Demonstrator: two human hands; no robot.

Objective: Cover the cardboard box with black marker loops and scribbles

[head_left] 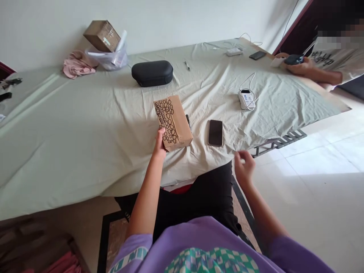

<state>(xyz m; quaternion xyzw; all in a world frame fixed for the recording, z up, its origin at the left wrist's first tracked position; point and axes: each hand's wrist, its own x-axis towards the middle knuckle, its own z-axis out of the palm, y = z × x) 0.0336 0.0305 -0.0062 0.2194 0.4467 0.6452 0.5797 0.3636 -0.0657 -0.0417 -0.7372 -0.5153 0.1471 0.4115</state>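
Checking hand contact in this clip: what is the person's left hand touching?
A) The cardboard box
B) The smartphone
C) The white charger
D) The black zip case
A: the left hand is against the edge of the cardboard box, which is covered in drawn black loops.

Sheet (71, 151): lying wrinkled and pale green across the surface in front of me.
Phone (215, 133): lying dark on the sheet, close to me.
Case (152, 73): sitting black and closed farther along the sheet.
Charger (247, 99): sitting white on the sheet, with a cord looping around it.
Carton (101, 36): tilting on a plastic bag (109, 58) at the far edge.
Co-worker's hand (298, 66): gripping something dark at the far right corner.
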